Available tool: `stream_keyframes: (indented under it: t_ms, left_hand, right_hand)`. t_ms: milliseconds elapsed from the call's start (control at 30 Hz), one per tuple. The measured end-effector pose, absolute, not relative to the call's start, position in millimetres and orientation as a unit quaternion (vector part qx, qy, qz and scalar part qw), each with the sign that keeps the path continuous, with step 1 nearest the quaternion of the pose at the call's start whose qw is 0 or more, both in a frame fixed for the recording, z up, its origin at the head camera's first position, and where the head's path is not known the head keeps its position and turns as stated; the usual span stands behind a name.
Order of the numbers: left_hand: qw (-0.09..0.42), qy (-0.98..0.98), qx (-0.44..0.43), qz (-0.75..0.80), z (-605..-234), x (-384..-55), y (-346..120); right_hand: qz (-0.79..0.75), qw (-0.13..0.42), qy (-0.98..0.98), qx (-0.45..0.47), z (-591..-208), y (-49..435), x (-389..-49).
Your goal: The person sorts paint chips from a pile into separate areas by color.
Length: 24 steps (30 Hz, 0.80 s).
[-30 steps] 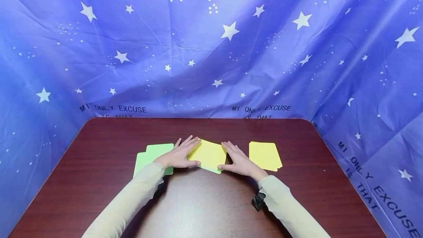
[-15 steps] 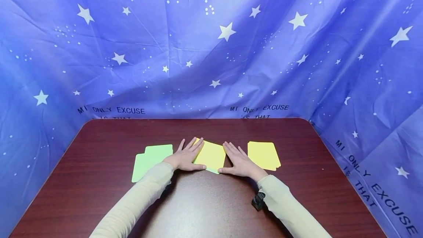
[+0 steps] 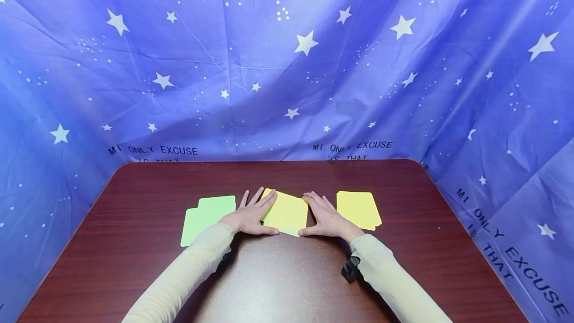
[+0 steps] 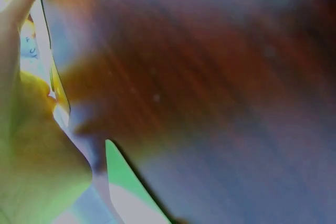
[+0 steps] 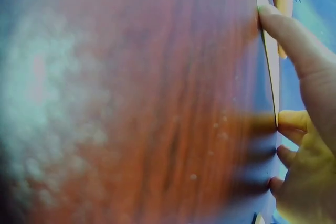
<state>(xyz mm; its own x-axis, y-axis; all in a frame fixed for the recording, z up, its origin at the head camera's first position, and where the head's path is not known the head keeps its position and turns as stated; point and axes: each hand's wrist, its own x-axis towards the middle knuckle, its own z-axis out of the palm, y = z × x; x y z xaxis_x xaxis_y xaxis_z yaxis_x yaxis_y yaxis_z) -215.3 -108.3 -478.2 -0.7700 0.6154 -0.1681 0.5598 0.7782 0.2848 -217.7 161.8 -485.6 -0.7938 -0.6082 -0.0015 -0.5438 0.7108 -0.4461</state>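
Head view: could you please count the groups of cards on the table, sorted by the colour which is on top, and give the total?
Green on top: 1 (left group)
Yellow on top: 2 (middle group, between the left hand and right hand; far-right group)
Total: 3

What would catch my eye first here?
Probably the blue star-printed cloth behind the dark red table. Next, the bright cards: a yellow-topped pile between the left hand and right hand, with green cards to its left and yellow cards to its right.
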Motion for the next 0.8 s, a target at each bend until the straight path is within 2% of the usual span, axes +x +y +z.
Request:
stream_keyframes:
  t_ms: [400, 800]
  left_hand:
    - [0.088, 0.936, 0.317, 0.127, -480.6, -215.7, -110.9]
    - [0.065, 0.923, 0.309, 0.221, -486.8, -221.9, -112.9]
  right_hand:
    - [-0.245, 0.062, 0.910, -0.328, -482.2, 160.3, -217.6]
    - [-0.272, 0.060, 0.903, -0.327, -480.9, 166.1, -213.8]
